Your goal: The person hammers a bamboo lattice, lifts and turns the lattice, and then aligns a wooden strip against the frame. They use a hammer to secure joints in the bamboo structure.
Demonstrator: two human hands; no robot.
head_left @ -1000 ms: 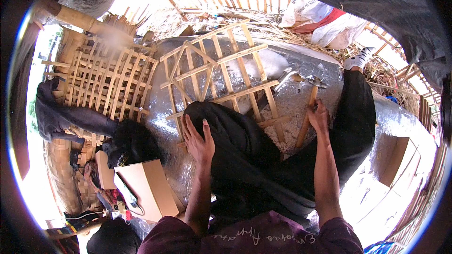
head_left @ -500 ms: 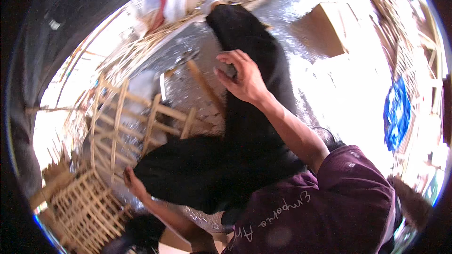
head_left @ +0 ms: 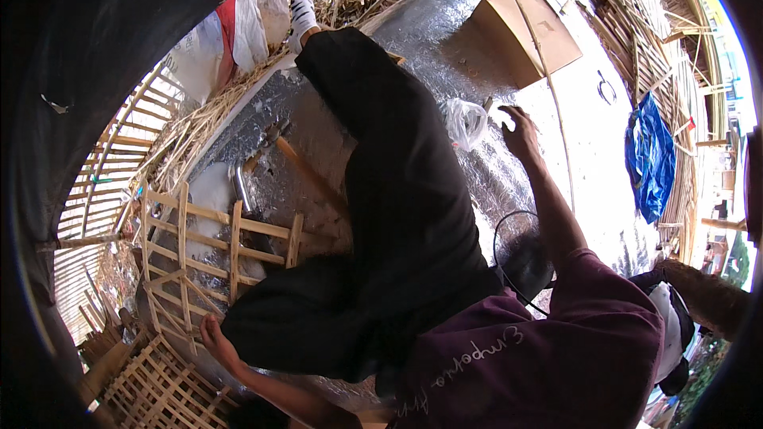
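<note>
Your right hand, its fingers curved and apart, is just beside the clear plastic bag, while your left hand, whose grip I cannot tell, is near the wooden lattice beside your bent knee.

Right hand between bag and stick (thin), open silvery sheet beyond

- Daylight is streaming through the slatted tan bamboo wall.
- The crinkled silver foil sheet is glaring white at right.
- Black sheeting at upper left is lying in deep shade.
- Fisheye distortion is bending the outer edges.
</note>
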